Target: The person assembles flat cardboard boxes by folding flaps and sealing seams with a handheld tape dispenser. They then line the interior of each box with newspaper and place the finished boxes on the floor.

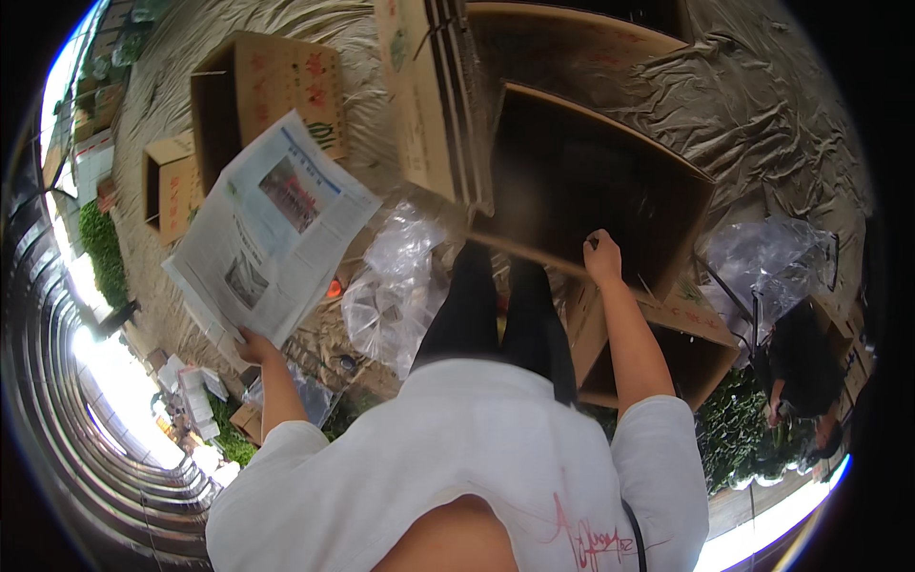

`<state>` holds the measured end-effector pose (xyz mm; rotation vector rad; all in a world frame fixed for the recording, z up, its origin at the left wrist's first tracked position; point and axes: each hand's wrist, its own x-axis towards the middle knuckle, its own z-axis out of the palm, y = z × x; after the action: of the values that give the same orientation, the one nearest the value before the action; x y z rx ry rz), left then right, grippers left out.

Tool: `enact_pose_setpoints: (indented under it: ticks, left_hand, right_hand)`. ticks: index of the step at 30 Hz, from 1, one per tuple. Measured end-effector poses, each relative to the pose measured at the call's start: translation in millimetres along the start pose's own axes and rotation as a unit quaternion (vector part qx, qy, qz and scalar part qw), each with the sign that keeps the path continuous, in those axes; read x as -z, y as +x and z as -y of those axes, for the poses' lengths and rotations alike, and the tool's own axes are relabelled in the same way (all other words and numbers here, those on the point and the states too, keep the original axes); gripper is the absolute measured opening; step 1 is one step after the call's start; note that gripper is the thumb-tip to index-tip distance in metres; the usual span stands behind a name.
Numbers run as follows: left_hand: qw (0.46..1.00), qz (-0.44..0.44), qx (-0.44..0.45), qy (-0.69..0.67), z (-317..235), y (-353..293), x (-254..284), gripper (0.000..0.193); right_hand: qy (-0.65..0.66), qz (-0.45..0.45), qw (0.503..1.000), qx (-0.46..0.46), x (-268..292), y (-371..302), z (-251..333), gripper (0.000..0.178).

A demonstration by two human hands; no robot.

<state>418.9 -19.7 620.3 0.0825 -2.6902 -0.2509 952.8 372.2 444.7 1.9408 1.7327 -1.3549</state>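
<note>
My left hand (254, 348) grips the lower corner of a printed newspaper sheet (286, 257), which spreads up and away to the left. Fingers curled, my right hand (602, 255) is at the near side of a large open cardboard box (648, 191) with a dark inside. Whatever those fingers hold, if anything, is too small to make out. To the left of this box stands a stack of flattened cardboard (434, 105). Crumpled clear plastic (396, 286) lies between the newspaper and my legs.
Open cartons stand at the far left, a larger one (291, 91) and a smaller one (176, 186). Another open box (686, 329) sits below my right forearm. Plastic bags (767, 257), green leafy produce (739, 429) and a person in dark clothes (805, 357) are at the right.
</note>
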Motion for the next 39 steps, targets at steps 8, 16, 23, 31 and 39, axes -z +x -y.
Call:
enact_pose_setpoints:
  ticks: [8, 16, 23, 31, 39]
  left_hand:
    - [0.988, 0.107, 0.05, 0.1, 27.8, -85.8, -204.7, 0.04]
    - [0.968, 0.145, 0.074, 0.191, 55.8, -115.4, -277.5, 0.045]
    - [0.938, 0.096, -0.3, -0.146, -84.2, -184.0, -206.3, 0.044]
    - [0.557, 0.538, -0.532, -0.343, -269.2, -253.5, -29.9, 0.034]
    - [0.449, 0.807, 0.103, -0.37, -359.3, -386.5, -1.9, 0.111]
  right_hand:
    - [-0.317, -0.015, 0.946, 0.059, -137.1, 227.9, -178.7, 0.042]
    - [-0.358, -0.041, 0.933, -0.009, -215.0, 388.9, -131.0, 0.037]
    - [-0.343, -0.068, 0.935, -0.052, -221.0, 414.8, -124.7, 0.032]
    - [-0.048, -0.217, 0.942, 0.251, 12.5, 194.0, -20.2, 0.02]
    - [0.629, -0.054, 0.776, -0.003, 154.8, -15.2, -41.0, 0.046]
